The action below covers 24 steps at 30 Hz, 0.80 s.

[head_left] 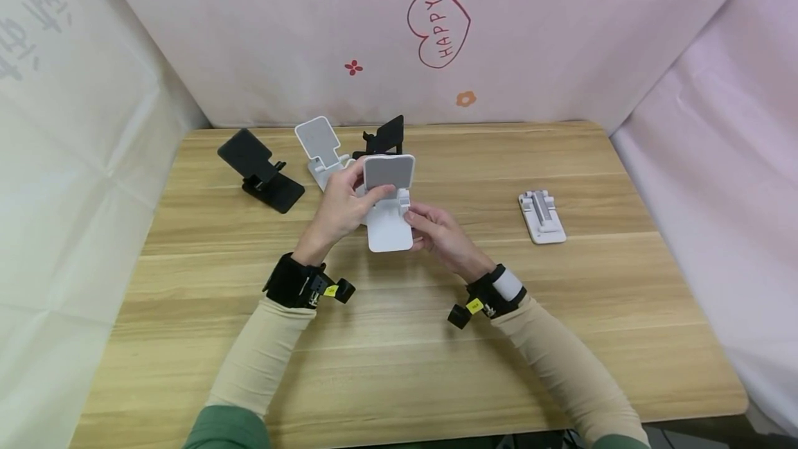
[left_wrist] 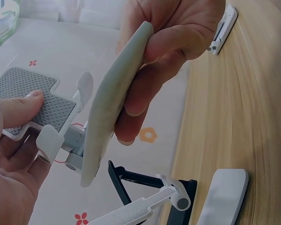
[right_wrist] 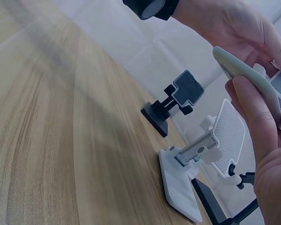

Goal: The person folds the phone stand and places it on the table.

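Both hands hold a white phone stand (head_left: 390, 231) above the middle of the table. My left hand (head_left: 339, 203) pinches its upper plate, with the thumb on the textured grey pad (left_wrist: 30, 82) in the left wrist view. My right hand (head_left: 444, 238) grips the edge of the flat base (left_wrist: 110, 103), fingers curled against it. The stand is unfolded, its hinged arm between plate and base. Behind the left hand stands another unfolded white stand (head_left: 318, 141), partly hidden by that hand. A black stand (head_left: 388, 136) sits just beyond the held one.
A second black stand (head_left: 274, 189) stands unfolded at the back left of the wooden table (head_left: 399, 366). To the right lies a folded white stand (head_left: 542, 220). Printed white cloth (head_left: 530, 40) hangs along the table's far edge, with more cloth at both sides.
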{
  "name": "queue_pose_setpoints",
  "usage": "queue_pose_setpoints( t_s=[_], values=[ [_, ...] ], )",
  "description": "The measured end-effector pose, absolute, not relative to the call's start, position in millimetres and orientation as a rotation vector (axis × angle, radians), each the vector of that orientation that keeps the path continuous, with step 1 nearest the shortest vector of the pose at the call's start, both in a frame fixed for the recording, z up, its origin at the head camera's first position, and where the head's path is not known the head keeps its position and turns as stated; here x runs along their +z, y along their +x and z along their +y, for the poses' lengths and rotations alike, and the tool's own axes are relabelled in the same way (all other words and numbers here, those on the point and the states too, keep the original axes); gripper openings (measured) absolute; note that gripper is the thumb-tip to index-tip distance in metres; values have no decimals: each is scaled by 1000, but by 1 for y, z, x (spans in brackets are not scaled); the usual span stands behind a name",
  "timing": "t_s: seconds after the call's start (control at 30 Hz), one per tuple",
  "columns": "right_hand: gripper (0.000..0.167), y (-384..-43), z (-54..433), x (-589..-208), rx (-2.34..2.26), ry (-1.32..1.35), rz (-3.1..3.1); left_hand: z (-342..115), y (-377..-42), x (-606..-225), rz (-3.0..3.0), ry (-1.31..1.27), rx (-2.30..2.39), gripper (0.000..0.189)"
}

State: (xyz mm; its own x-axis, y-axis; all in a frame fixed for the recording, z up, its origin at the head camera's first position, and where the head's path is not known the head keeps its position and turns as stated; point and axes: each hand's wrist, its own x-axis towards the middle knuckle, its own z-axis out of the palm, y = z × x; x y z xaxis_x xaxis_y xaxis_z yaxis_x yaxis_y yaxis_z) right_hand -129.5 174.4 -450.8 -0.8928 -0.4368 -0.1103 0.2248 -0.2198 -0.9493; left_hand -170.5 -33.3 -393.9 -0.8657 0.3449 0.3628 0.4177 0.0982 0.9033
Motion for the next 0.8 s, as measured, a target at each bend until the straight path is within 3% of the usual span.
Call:
queue_pose_setpoints(
  t_s=[0.8],
  values=[
    [46, -129, 173, -451, -2166, -264, 1629, -31, -174, -399, -2225, -784, -1861, 35]
  ],
)
